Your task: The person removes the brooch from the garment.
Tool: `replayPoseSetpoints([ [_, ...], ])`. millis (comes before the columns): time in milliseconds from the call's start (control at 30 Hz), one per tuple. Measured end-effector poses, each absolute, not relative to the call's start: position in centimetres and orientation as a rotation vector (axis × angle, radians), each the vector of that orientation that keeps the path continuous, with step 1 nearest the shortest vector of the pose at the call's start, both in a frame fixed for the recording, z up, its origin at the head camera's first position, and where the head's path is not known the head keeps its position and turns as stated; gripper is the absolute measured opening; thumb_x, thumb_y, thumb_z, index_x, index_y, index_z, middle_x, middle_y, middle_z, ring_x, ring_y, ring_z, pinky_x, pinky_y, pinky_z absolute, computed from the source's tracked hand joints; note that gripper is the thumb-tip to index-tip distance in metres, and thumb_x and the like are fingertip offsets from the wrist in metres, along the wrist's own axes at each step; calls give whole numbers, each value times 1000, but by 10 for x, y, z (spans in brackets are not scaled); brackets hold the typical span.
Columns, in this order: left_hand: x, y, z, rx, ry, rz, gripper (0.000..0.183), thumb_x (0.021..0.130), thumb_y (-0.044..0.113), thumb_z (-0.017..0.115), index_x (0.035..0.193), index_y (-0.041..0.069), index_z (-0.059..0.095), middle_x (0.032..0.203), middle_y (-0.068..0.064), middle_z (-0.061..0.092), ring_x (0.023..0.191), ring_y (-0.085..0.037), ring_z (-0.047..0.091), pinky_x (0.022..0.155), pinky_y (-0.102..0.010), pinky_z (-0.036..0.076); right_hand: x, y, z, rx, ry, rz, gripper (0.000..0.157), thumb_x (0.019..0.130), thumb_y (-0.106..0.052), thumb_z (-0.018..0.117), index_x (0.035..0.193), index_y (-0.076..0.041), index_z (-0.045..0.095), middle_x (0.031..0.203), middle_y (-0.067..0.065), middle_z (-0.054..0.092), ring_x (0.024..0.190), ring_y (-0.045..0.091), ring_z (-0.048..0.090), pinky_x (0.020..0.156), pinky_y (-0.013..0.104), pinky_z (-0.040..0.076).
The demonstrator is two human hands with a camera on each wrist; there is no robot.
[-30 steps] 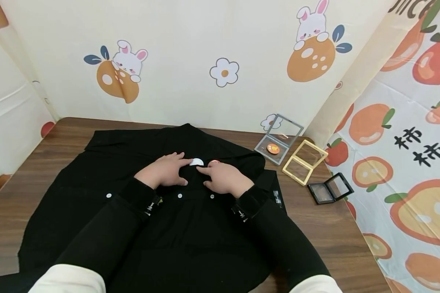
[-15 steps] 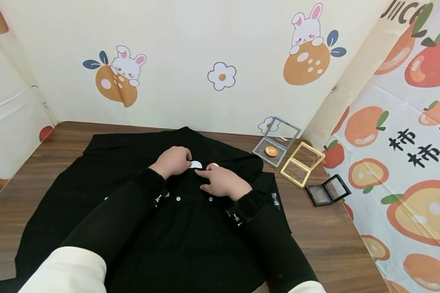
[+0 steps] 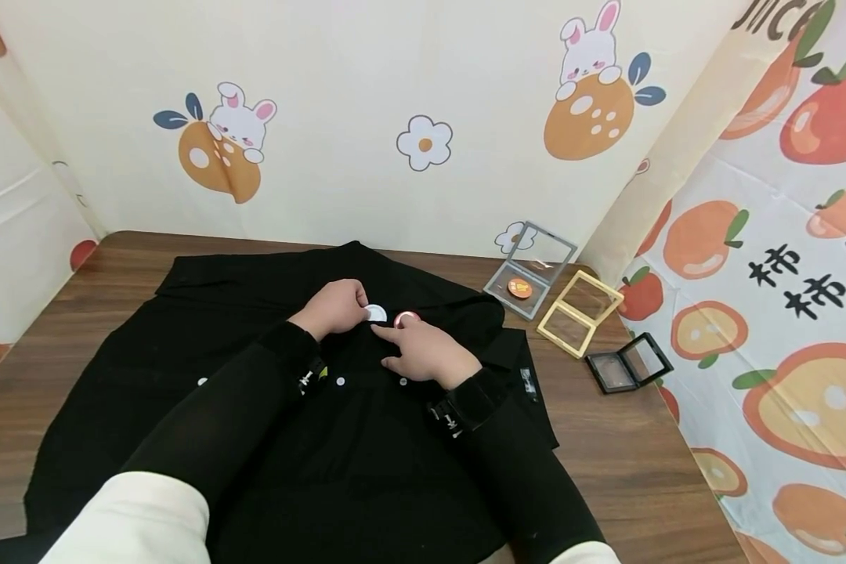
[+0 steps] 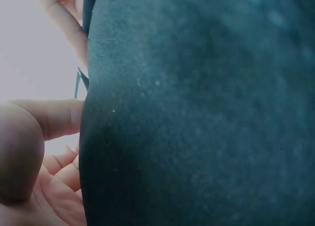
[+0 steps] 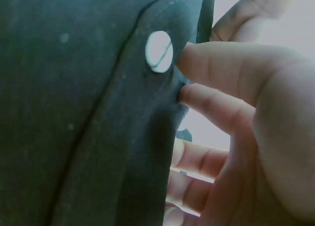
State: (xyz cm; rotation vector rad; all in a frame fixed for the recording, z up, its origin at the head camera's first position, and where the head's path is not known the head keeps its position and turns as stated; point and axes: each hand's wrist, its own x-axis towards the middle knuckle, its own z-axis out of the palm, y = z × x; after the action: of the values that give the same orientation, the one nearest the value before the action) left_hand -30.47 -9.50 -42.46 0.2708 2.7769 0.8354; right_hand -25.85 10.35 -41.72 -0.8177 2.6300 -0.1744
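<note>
A black button-up garment [image 3: 381,439] is spread over the table. At its upper middle lies a white round disc [image 3: 377,314], its lower part hidden. Beside it on the right is a red-rimmed round badge [image 3: 406,317], partly covered by my right hand. With curled fingers, my left hand [image 3: 333,307] pinches the disc's left edge; the left wrist view shows its thumb against black cloth. My right hand [image 3: 426,349] rests on the garment below the badge, index finger extended and thumb apart. In the right wrist view a white button [image 5: 159,51] sits near those fingertips.
On the right of the wooden table [image 3: 606,462] stand three opened square cases: a grey one [image 3: 529,270] with an orange round badge [image 3: 520,288] inside, a yellow one [image 3: 580,313] and a black one [image 3: 629,363]. Printed curtains rise behind and on the right.
My left hand has lifted from lying spread on the cloth to a curled pinch at the white disc. My right hand has barely moved. The head view has shifted slightly.
</note>
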Motion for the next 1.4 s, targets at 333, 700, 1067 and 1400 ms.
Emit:
replayPoseSetpoints([
  [333,-306,-101,-423,263,2794,794,9,97,13,69,95,6,64,96,-8,65,83,-25,61,74,-37,51,-258,103,-418,-804,2631,-185,64,103,-41,63,161,-32,38,148,14,47,87,15,60,87,34,50],
  [700,-306,-116,-421,272,2796,793,9,96,11,69,93,6,63,91,-9,65,81,-25,61,73,-37,50,-257,104,-416,-793,2626,-219,64,103,-40,64,161,-32,38,150,11,45,82,13,60,86,34,50],
  [1067,-302,-119,-422,243,2827,836,9,97,11,67,102,3,67,100,-11,67,88,-27,61,80,-40,50,-254,106,-416,-805,2628,-228,61,103,-40,63,159,-31,42,151,11,45,92,16,60,90,36,49],
  [1400,-289,-122,-409,249,2914,1005,7,98,13,65,100,6,67,92,-9,65,84,-26,59,78,-40,48,-249,110,-405,-830,2693,-263,51,105,-41,60,152,-21,54,153,7,50,128,21,56,108,40,45],
])
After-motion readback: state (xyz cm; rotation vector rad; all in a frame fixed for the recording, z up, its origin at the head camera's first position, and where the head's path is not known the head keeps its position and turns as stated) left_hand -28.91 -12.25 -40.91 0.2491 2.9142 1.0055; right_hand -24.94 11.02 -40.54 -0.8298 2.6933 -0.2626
